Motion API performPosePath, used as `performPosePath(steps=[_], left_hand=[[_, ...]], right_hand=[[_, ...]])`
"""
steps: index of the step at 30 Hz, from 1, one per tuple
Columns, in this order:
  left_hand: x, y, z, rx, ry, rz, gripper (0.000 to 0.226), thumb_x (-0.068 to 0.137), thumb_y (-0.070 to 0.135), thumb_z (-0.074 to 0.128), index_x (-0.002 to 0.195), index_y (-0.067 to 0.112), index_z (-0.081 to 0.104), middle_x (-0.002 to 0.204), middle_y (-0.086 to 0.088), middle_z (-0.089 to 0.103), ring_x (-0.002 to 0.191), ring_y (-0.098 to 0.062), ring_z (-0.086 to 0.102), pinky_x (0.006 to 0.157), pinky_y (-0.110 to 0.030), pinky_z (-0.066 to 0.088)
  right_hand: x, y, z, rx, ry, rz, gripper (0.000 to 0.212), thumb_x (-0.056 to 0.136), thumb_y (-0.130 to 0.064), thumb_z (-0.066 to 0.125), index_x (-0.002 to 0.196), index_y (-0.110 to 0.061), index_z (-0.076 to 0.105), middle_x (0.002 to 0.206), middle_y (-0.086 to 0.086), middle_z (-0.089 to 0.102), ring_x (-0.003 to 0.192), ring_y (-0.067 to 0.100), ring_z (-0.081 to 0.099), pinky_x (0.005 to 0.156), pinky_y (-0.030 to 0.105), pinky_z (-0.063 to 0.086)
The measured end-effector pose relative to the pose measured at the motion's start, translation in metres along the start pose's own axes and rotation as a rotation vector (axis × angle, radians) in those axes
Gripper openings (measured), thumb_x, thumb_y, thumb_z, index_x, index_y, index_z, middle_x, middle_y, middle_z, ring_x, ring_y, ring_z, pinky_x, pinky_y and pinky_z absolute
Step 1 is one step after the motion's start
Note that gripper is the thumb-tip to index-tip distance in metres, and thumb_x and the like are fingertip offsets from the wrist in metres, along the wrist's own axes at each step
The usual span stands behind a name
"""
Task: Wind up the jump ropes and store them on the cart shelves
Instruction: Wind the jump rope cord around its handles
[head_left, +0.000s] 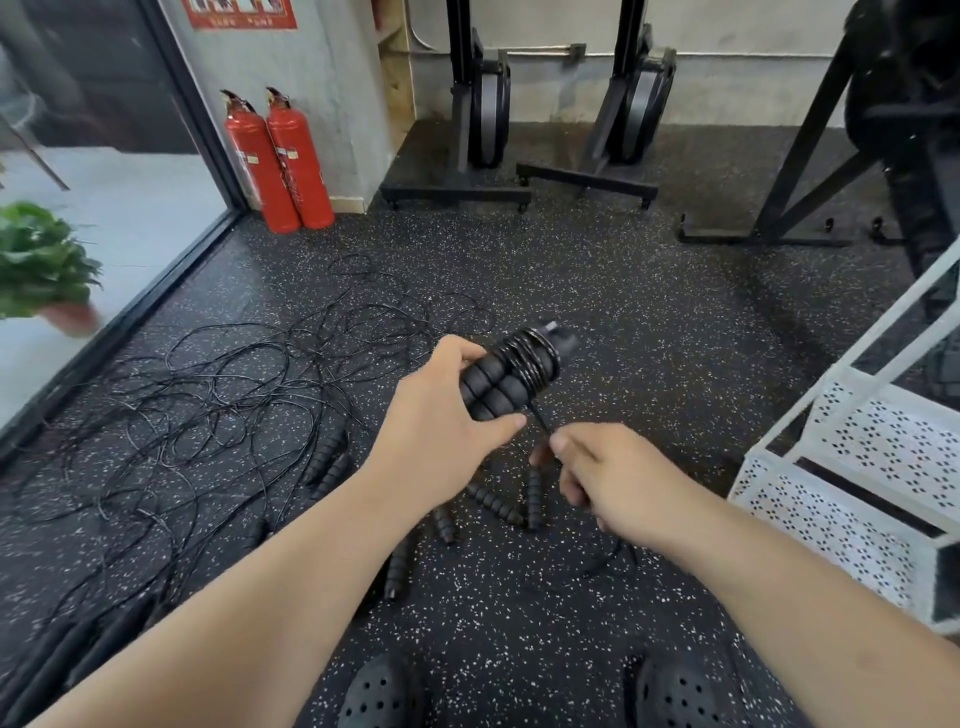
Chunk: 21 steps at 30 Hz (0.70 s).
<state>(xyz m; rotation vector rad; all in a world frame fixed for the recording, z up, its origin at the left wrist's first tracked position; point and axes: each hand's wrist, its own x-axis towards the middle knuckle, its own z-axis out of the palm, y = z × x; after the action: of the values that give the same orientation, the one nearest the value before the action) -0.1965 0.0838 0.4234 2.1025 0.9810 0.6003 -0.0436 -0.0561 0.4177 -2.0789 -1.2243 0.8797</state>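
A: In the head view, where was the rope?
B: Above the floor (623, 270). The left hand (447, 415) gripped its paired handles (491, 392), fingers curled round them; the right hand (613, 467) pinched the cord (540, 423) just below.
A: How would it handle?
B: Light, I'd judge. The ribbed handles give a sure hold; the thin cord looks limp, best kept taut.
A: And its axis?
B: From the left palm up and rightward, wound end away from the person. The cart (857, 467) stood at the right, loose ropes (234, 374) at the left

Speckled rubber floor (649, 312); two red extinguishers (298, 166) (against grey wall (337, 78)); potted plant (41, 260) left.
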Motion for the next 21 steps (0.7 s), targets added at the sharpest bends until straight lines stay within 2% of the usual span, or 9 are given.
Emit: performPosePath(steps=[2,4,6,9,12,16,18,21], left_hand=[[0.006,-0.009,-0.003,0.075,0.038,-0.033,0.057,0.078,0.037,0.094,0.117,0.039,0.053,0.100,0.019,0.068,0.090,0.000,0.063,0.074,-0.022,0.049],[0.011,-0.015,-0.005,0.163,0.043,-0.036,0.057,0.078,0.036,0.094,0.119,0.035,0.056,0.103,0.016,0.067,0.093,-0.010,0.064,0.081,-0.033,0.053],[0.013,-0.019,-0.004,0.277,-0.003,0.000,0.059,0.076,0.035,0.094,0.123,0.032,0.059,0.109,0.011,0.066,0.099,-0.016,0.063,0.088,-0.040,0.054],[0.009,-0.017,0.000,0.376,-0.130,0.101,0.061,0.073,0.033,0.093,0.123,0.035,0.059,0.110,0.009,0.061,0.103,-0.020,0.060,0.092,-0.045,0.054],[0.003,-0.009,0.002,0.383,-0.267,0.237,0.060,0.073,0.031,0.094,0.120,0.038,0.058,0.107,0.015,0.058,0.101,-0.014,0.059,0.091,-0.043,0.053],[-0.007,0.005,0.003,0.380,-0.466,0.378,0.061,0.080,0.031,0.092,0.125,0.043,0.053,0.115,0.024,0.056,0.109,-0.005,0.053,0.098,-0.036,0.049],[-0.013,0.012,0.004,0.356,-0.516,0.398,0.062,0.082,0.030,0.091,0.128,0.044,0.051,0.117,0.029,0.053,0.113,-0.001,0.049,0.101,-0.031,0.045],[-0.019,0.023,0.001,0.279,-0.539,0.406,0.062,0.083,0.028,0.091,0.129,0.043,0.052,0.117,0.030,0.055,0.114,0.003,0.050,0.097,-0.021,0.042]], right_hand=[[-0.008,-0.005,0.005,-0.179,-0.040,-0.051,0.031,0.114,-0.037,0.039,0.101,-0.030,0.065,0.071,-0.004,0.070,0.061,0.007,0.062,0.062,0.032,0.046],[-0.018,-0.012,0.007,-0.390,-0.009,-0.095,0.024,0.113,-0.043,0.040,0.109,-0.032,0.061,0.081,-0.006,0.070,0.071,0.013,0.066,0.067,0.037,0.053],[-0.026,-0.019,0.003,-0.573,0.084,-0.156,0.024,0.111,-0.049,0.039,0.116,-0.036,0.059,0.089,-0.010,0.069,0.077,0.013,0.065,0.072,0.039,0.056],[-0.027,-0.027,-0.015,-0.657,0.197,-0.296,0.029,0.108,-0.054,0.039,0.111,-0.038,0.063,0.089,-0.019,0.066,0.077,0.005,0.063,0.073,0.035,0.057],[-0.019,-0.019,-0.044,-0.538,0.213,-0.345,0.030,0.102,-0.056,0.047,0.108,-0.040,0.072,0.094,-0.023,0.071,0.085,0.002,0.065,0.081,0.038,0.057],[-0.011,-0.003,-0.067,-0.258,0.140,-0.316,0.005,0.091,-0.042,0.079,0.096,-0.042,0.080,0.095,-0.026,0.074,0.093,-0.001,0.068,0.091,0.035,0.055],[-0.009,0.001,-0.074,-0.169,0.099,-0.271,0.009,0.084,-0.038,0.087,0.090,-0.040,0.081,0.092,-0.021,0.077,0.090,0.000,0.070,0.090,0.032,0.055],[-0.009,0.008,-0.082,0.027,0.051,-0.225,0.013,0.077,-0.033,0.092,0.087,-0.031,0.083,0.086,-0.009,0.079,0.082,0.005,0.072,0.081,0.023,0.053]])
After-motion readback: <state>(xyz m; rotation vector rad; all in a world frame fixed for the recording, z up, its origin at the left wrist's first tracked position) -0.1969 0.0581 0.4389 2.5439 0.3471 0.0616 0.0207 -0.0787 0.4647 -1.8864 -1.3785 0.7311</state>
